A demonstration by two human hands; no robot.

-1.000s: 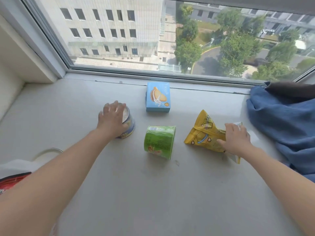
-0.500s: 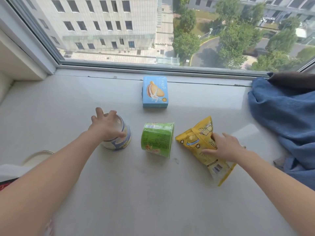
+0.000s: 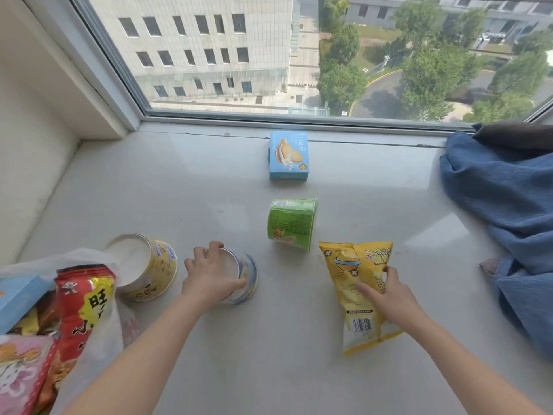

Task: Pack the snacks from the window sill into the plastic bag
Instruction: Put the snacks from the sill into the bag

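My left hand (image 3: 211, 275) grips a blue-and-white snack cup (image 3: 247, 277) lying on its side on the sill. My right hand (image 3: 386, 298) holds a yellow popcorn bag (image 3: 353, 265) flat on the sill. A green cup (image 3: 292, 223) lies on its side between and beyond my hands. Near the window stands a light blue biscuit box (image 3: 288, 155). A yellow cup (image 3: 149, 272) lies at the mouth of the white plastic bag (image 3: 98, 339) at the lower left, which holds a red packet (image 3: 85, 307), a pink packet (image 3: 18, 372) and a blue box (image 3: 18, 298).
A blue cloth (image 3: 505, 217) is heaped on the right side of the grey window sill (image 3: 185, 190). The window frame (image 3: 293, 119) runs along the far edge, and a white wall recess closes the left side.
Both hands have drawn their snacks toward me and to the left. The view has swung left and down, bringing the plastic bag and the yellow cup into sight.
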